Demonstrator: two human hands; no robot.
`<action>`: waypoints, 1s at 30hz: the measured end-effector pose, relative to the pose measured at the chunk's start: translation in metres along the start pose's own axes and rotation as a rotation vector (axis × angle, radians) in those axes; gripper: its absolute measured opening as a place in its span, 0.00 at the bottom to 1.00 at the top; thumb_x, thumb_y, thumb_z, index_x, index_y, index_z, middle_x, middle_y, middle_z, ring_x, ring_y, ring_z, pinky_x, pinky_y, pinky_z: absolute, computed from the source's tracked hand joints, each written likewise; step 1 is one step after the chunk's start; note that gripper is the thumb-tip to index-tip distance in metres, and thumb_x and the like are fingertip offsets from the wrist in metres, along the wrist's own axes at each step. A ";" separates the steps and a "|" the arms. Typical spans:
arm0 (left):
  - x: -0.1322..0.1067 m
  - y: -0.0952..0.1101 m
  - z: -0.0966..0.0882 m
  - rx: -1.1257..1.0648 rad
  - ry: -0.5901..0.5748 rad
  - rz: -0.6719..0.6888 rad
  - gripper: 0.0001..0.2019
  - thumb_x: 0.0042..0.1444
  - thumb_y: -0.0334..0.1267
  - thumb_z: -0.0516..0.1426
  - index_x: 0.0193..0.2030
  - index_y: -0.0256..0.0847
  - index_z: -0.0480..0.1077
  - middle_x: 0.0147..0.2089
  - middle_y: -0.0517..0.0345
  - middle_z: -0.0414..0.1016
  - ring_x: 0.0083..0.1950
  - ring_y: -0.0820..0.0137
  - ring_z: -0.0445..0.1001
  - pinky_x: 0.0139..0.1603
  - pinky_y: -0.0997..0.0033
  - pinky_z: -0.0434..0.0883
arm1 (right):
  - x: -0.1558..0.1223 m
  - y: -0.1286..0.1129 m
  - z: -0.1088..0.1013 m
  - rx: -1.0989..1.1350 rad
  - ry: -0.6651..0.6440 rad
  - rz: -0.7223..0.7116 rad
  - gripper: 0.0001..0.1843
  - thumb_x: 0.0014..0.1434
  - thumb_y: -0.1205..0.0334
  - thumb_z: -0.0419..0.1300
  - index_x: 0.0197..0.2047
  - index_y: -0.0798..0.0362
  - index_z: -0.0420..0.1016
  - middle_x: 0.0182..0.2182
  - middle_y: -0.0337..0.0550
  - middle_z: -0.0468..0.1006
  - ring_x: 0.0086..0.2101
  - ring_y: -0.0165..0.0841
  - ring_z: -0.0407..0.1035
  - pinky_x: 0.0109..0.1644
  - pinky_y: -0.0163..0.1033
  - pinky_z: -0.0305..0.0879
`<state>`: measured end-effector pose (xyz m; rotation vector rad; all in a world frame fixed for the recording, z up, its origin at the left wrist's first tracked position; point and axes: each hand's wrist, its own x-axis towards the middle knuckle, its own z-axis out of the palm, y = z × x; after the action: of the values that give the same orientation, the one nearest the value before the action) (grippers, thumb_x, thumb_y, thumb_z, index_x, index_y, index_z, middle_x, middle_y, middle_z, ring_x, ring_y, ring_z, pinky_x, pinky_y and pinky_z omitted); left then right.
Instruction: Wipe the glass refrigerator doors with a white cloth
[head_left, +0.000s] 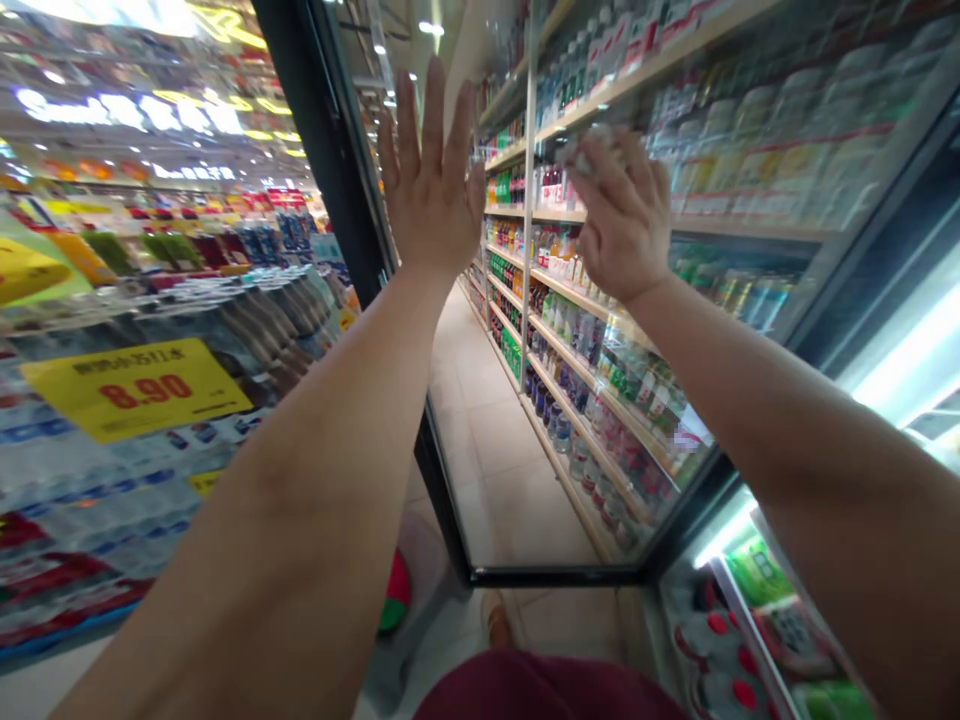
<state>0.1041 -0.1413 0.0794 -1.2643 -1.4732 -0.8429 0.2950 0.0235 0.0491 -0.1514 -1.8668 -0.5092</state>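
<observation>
An open glass cooler door [555, 577] with a dark frame stands in front of me. My left hand [433, 190] lies flat near the upper left of its pane, fingers spread and holding nothing. Over on the right, my right hand [626, 210] is raised at the glass with its fingers bent. Under those fingertips is a small, crumpled whitish cloth [592, 150], partly hidden and blurred.
Bottle-filled shelves [577, 400] show in the glass. Inside the lit cooler at lower right are red-capped bottles [731, 655] and a green pack [757, 570]. Stacked packs of bottled water [90, 500] with a yellow price sign [139, 388] stand on the left.
</observation>
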 end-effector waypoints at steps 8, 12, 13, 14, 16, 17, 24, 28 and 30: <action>0.000 -0.004 0.001 -0.138 0.023 0.004 0.32 0.71 0.52 0.43 0.77 0.45 0.51 0.79 0.75 0.40 0.80 0.74 0.26 0.80 0.51 0.29 | -0.029 0.050 -0.039 -0.207 0.252 0.147 0.26 0.71 0.64 0.46 0.69 0.51 0.67 0.71 0.50 0.61 0.71 0.43 0.49 0.71 0.59 0.47; -0.001 -0.004 0.000 -0.153 0.016 -0.003 0.32 0.70 0.53 0.42 0.77 0.45 0.51 0.79 0.77 0.39 0.79 0.78 0.24 0.81 0.55 0.28 | -0.050 0.049 -0.040 -0.207 0.326 0.356 0.28 0.72 0.65 0.42 0.71 0.57 0.63 0.71 0.56 0.59 0.72 0.45 0.46 0.72 0.61 0.46; -0.001 -0.004 0.000 -0.145 0.014 -0.001 0.32 0.70 0.53 0.43 0.77 0.45 0.51 0.79 0.76 0.39 0.79 0.78 0.24 0.80 0.55 0.28 | -0.054 0.046 -0.040 -0.207 0.256 0.289 0.28 0.71 0.64 0.43 0.71 0.55 0.63 0.71 0.53 0.59 0.72 0.45 0.45 0.72 0.61 0.47; -0.001 -0.004 0.000 -0.129 0.015 0.005 0.32 0.70 0.52 0.43 0.78 0.44 0.50 0.79 0.75 0.39 0.79 0.77 0.24 0.80 0.54 0.29 | -0.057 0.044 -0.040 -0.203 0.169 0.196 0.29 0.70 0.64 0.45 0.71 0.53 0.63 0.71 0.49 0.60 0.72 0.45 0.45 0.71 0.61 0.48; 0.000 -0.005 0.001 -0.096 0.017 0.025 0.31 0.71 0.49 0.44 0.78 0.42 0.49 0.79 0.71 0.39 0.80 0.75 0.25 0.80 0.50 0.30 | -0.060 0.049 -0.045 -0.178 0.028 0.055 0.28 0.68 0.62 0.49 0.70 0.51 0.66 0.71 0.45 0.60 0.72 0.46 0.46 0.72 0.61 0.48; 0.000 -0.005 0.001 -0.082 0.016 0.032 0.31 0.71 0.48 0.45 0.78 0.42 0.49 0.80 0.70 0.39 0.80 0.74 0.25 0.80 0.48 0.31 | -0.059 0.055 -0.048 -0.170 0.013 0.050 0.28 0.68 0.62 0.50 0.69 0.50 0.67 0.71 0.45 0.60 0.72 0.46 0.46 0.72 0.61 0.47; -0.001 -0.005 0.001 -0.127 0.023 0.015 0.31 0.71 0.51 0.43 0.77 0.44 0.50 0.79 0.77 0.38 0.79 0.80 0.24 0.80 0.54 0.29 | -0.062 0.064 -0.046 -0.208 0.404 0.409 0.29 0.70 0.65 0.43 0.71 0.59 0.64 0.72 0.57 0.58 0.72 0.45 0.47 0.73 0.59 0.45; -0.001 -0.008 0.004 -0.138 0.057 0.059 0.31 0.71 0.50 0.44 0.77 0.44 0.50 0.79 0.77 0.38 0.79 0.81 0.22 0.80 0.55 0.26 | -0.069 0.043 -0.038 -0.215 0.079 -0.002 0.31 0.68 0.63 0.48 0.73 0.48 0.60 0.72 0.42 0.59 0.73 0.45 0.45 0.72 0.60 0.50; -0.001 -0.008 0.004 -0.133 0.065 0.059 0.31 0.70 0.50 0.44 0.77 0.44 0.50 0.79 0.77 0.38 0.78 0.81 0.21 0.80 0.55 0.25 | -0.065 0.050 -0.040 -0.202 0.074 0.042 0.29 0.69 0.63 0.47 0.71 0.46 0.63 0.72 0.41 0.59 0.72 0.45 0.47 0.73 0.59 0.49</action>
<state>0.0951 -0.1394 0.0780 -1.3595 -1.3397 -0.9467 0.3697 0.0610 0.0132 -0.3011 -1.7349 -0.6653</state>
